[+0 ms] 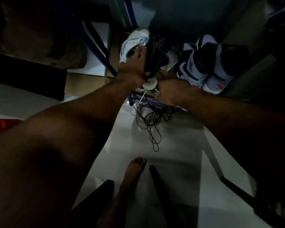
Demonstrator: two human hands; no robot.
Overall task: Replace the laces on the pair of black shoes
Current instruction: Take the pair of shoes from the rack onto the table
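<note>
Two black shoes (156, 46) with white soles stand toe-up on a blue-framed rack (156, 102); the right one shows a grey insole (170, 60). My left hand (133, 68) grips the left side of the black shoes, fingers reaching up along them. Curled into a fist, my right hand (169, 89) holds the heel end of the right black shoe. A tangle of thin black laces (151, 119) hangs from the rack onto the pale floor. A white lace (142, 97) dangles below the shoe heels. The scene is very dark.
A white sneaker (133, 41) leans just left of the black shoes. A white and navy high-top pair (206, 66) stands to the right. My bare foot (135, 171) rests on the floor between dark chair legs (160, 185). A red object (3, 125) lies far left.
</note>
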